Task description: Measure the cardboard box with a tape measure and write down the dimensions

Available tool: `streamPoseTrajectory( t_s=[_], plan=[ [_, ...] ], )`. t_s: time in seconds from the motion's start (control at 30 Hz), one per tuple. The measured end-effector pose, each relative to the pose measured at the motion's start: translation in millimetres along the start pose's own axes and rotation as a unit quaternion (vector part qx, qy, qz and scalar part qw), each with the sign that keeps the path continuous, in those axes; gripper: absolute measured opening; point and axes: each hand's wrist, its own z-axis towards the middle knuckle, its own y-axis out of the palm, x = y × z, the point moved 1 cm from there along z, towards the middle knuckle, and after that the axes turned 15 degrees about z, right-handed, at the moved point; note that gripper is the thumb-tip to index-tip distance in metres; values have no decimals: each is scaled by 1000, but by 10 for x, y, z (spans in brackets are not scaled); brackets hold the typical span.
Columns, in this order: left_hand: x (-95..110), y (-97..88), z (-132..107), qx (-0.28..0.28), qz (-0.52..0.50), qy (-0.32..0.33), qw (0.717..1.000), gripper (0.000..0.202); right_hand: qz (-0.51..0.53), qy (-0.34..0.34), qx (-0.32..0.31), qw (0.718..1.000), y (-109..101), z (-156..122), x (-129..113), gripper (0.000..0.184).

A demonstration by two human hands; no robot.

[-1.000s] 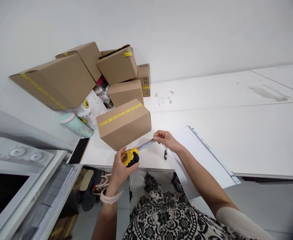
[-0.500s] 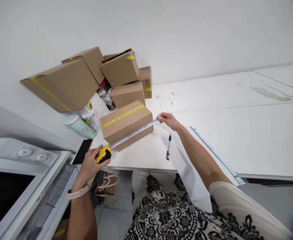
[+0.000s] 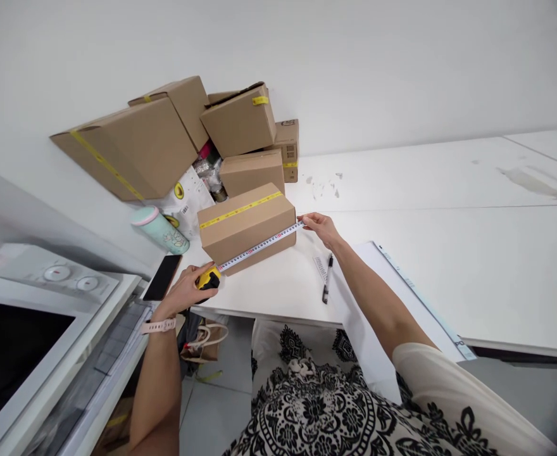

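Observation:
My left hand (image 3: 187,291) is closed around the yellow and black case of a tape measure (image 3: 209,280) at the near left corner of a cardboard box (image 3: 247,228). The white blade (image 3: 259,246) is drawn out along the box's long front side. At the far right corner, my right hand (image 3: 320,228) pinches the blade's end. The box lies on the white table (image 3: 269,291), sealed along its top with yellow tape (image 3: 240,210).
Several more cardboard boxes (image 3: 131,142) are piled against the wall. A mint bottle (image 3: 159,229), a phone (image 3: 163,277) and a microwave (image 3: 36,323) are on the left. A pen (image 3: 327,278) and paper sheets (image 3: 402,291) lie on the right.
The left hand with the tape case has come up closer to the box's near left corner. The right hand stays at the right corner. The whole view has shifted slightly.

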Motion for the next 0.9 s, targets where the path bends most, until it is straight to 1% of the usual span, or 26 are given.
streamPoseTrajectory(
  t_s=[0.23,0.33,0.47,0.57,0.67,0.73,0.83,0.9],
  plan=[
    [-32,-51,117,0,-30,-5,1000,85,37,4,39,999,46,61,141,62],
    [-22,-91,153,-9,-46,-4,999,84,51,0,47,998,89,87,185,63],
    [4,-105,212,-17,-71,-6,997,87,56,-10,49,997,218,123,230,63],
    [27,-87,251,-13,-90,-21,996,87,53,-15,52,997,345,115,265,69],
    [65,-75,272,-7,-110,-37,993,87,52,-21,57,997,447,69,298,75],
    [108,-84,273,-5,-124,-42,991,86,53,-27,64,996,487,21,310,75],
    [187,-139,242,-8,-144,-34,989,82,54,-40,83,994,509,-93,267,69],
    [218,-210,191,-17,-154,-21,988,80,43,-52,97,993,512,-219,154,63]
  ],
)
